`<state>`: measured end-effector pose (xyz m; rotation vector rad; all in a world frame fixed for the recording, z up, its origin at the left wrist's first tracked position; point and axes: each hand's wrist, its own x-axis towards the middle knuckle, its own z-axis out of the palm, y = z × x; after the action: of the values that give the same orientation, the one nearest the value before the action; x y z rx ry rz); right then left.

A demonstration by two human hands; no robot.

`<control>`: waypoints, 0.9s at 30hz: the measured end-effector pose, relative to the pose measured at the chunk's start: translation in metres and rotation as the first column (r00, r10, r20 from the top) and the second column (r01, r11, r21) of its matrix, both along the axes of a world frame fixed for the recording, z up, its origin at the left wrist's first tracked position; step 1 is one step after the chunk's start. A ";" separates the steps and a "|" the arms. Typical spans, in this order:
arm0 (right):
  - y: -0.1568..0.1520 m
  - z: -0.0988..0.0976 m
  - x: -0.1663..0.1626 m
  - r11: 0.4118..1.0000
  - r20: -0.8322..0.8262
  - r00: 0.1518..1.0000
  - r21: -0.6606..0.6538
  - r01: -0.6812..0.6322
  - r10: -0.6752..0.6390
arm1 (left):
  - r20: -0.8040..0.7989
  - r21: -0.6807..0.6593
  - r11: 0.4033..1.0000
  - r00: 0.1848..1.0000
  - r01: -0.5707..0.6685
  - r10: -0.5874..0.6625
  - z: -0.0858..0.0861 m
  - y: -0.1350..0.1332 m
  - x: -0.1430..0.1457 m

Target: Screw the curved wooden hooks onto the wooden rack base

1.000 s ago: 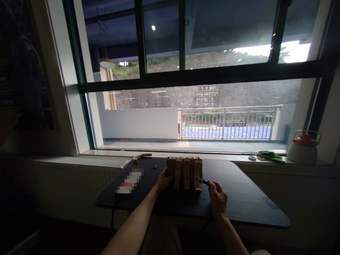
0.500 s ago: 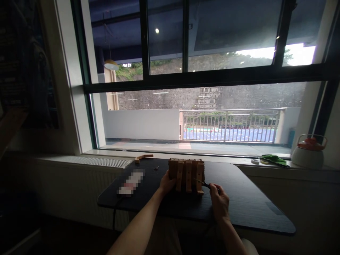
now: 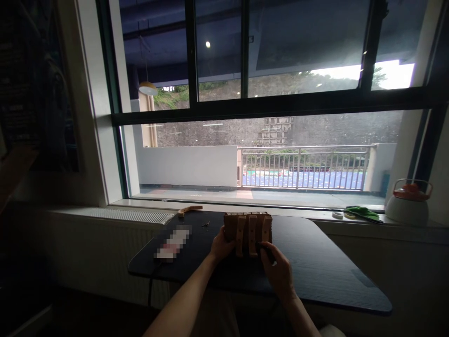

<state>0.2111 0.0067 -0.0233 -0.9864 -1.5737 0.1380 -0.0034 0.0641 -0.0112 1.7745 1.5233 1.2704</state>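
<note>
A brown block-like board (image 3: 230, 225) with a rough, jagged top edge stands tilted on the dark table, and three light wooden strips (image 3: 251, 234) run down its front. Dark dots show along the strips. My left hand (image 3: 221, 245) grips the board at its left side, thumb in front and the other fingers partly hidden behind. My right hand (image 3: 279, 269) is closed around the dark handle of a screwdriver (image 3: 268, 255), close in front of the right-hand strip. The tool's tip and the lower end of that strip are hidden.
On the table (image 3: 315, 262) lie a curved wooden piece (image 3: 189, 209), a few small screws (image 3: 206, 224) and a blurred-out item (image 3: 173, 243) with a cable. The windowsill holds a kettle-like pot (image 3: 407, 206), green gloves (image 3: 363, 214) and tape rolls (image 3: 337, 215).
My right hand has moved left and inward with the screwdriver, from beside the board to in front of the right-hand strip. My left hand keeps its hold, the board barely shifted.
</note>
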 end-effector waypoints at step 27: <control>-0.006 0.005 -0.008 0.994 0.303 0.950 0.098 0.053 -0.080 | -0.026 0.059 0.998 1.000 -0.013 0.014 -0.003 0.002 0.001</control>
<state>0.2031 0.0002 -0.0182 -1.0251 -1.8092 -0.1389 -0.0021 0.0656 -0.0144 1.8277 1.5296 1.3161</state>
